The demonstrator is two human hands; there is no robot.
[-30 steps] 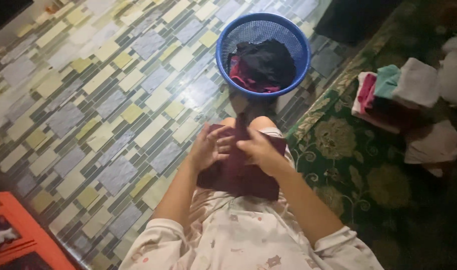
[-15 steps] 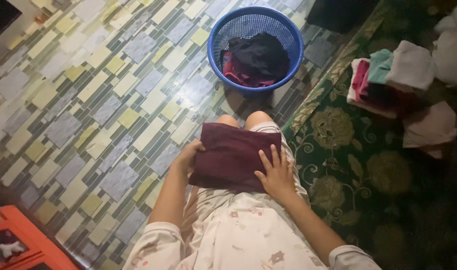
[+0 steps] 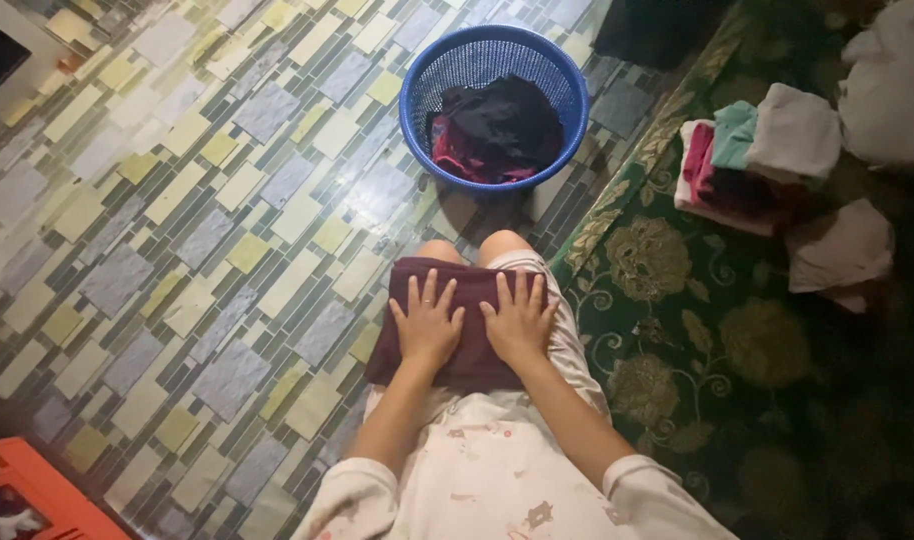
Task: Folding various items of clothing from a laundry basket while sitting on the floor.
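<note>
Under both flat hands lies the maroon cloth.

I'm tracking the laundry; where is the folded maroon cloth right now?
The folded maroon cloth lies on the person's lap at centre frame, under the flat left hand and right hand, just below the blue basket.

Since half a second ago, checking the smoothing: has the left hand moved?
Yes. The left hand moved from the maroon cloth's left edge onto its middle, beside the right hand.
</note>
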